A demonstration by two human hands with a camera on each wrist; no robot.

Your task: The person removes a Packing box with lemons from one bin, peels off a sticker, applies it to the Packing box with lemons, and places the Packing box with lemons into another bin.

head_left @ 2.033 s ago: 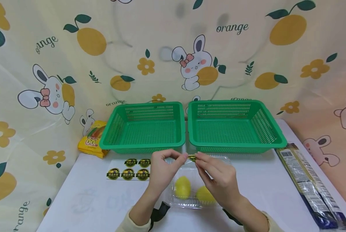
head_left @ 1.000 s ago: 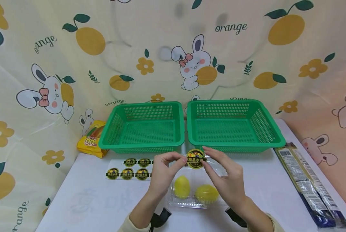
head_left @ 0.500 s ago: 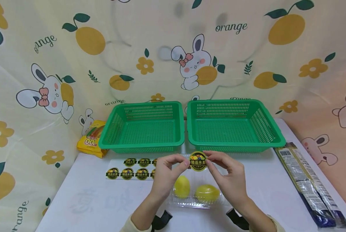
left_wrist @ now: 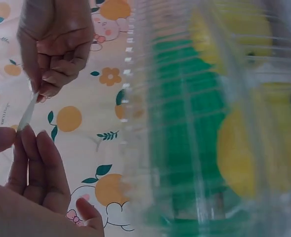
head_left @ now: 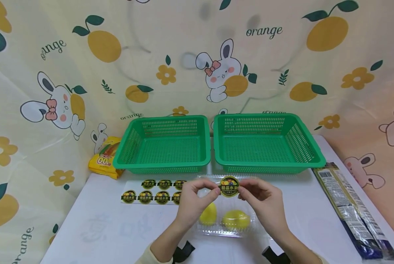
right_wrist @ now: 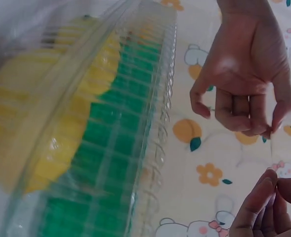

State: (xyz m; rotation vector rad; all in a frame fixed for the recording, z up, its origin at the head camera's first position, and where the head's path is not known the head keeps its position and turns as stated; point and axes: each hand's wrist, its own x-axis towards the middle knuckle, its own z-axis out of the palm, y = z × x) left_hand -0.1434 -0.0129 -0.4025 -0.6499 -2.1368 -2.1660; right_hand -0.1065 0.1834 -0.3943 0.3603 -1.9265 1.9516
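Note:
A round black-and-gold sticker (head_left: 229, 186) with a fruit picture is stretched between both hands. My left hand (head_left: 197, 201) pinches its left edge with thumb and forefinger. On the opposite edge, thumb and fingers of my right hand (head_left: 266, 201) pinch it too. Seen from the left wrist, the sticker (left_wrist: 27, 112) is nearly edge-on. Below the hands lies a clear plastic clamshell box (head_left: 220, 231) with two yellow fruits (head_left: 235, 220) inside; the left fruit is partly covered by my left hand. Left of the box, a sheet of several matching stickers (head_left: 145, 197) lies flat, its right end hidden by the hand.
Two green baskets (head_left: 170, 167), (head_left: 269, 168) stand side by side behind the box. A yellow packet (head_left: 105, 161) leans by the left basket. Long flat packages (head_left: 352, 209) lie along the table's right side. A printed cloth (head_left: 183, 55) hangs behind the white table (head_left: 94, 223).
The sticker was edge-on between the fingers and now faces the camera. Both hands have shifted slightly right and lower, and the right fingers have settled from spread to pinching its right edge.

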